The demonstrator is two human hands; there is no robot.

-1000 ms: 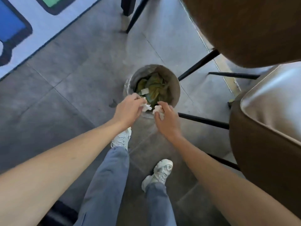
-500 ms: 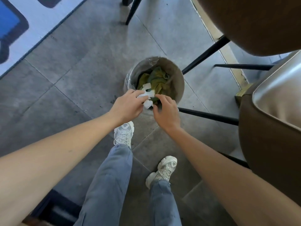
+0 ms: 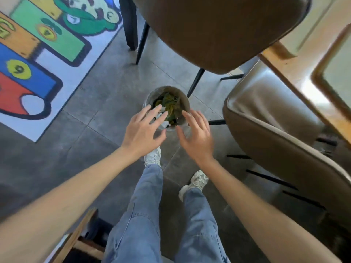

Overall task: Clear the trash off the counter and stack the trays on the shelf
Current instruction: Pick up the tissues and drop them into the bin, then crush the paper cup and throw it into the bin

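A small round trash bin [image 3: 183, 95] stands on the grey tiled floor in front of my feet. Inside it lie green-yellow wrappers and white crumpled paper [image 3: 163, 120] near the front rim. My left hand [image 3: 142, 130] hovers over the bin's left front edge, fingers spread and holding nothing. My right hand [image 3: 197, 134] hangs just right of the bin's front, fingers apart and empty too. No trays or counter surface with trash show in this view.
Two brown upholstered chairs [image 3: 214, 33] [image 3: 281, 133] with thin black legs crowd the bin from behind and the right. A wooden table edge [image 3: 296, 76] runs at far right. A colourful numbered rug [image 3: 38, 54] covers the floor at left. A wooden frame [image 3: 76, 238] sits low left.
Both hands held white crumpled paper over the bin; they have now opened and pulled back a little, and the paper lies inside the bin. The view has lifted, showing more rug and table.
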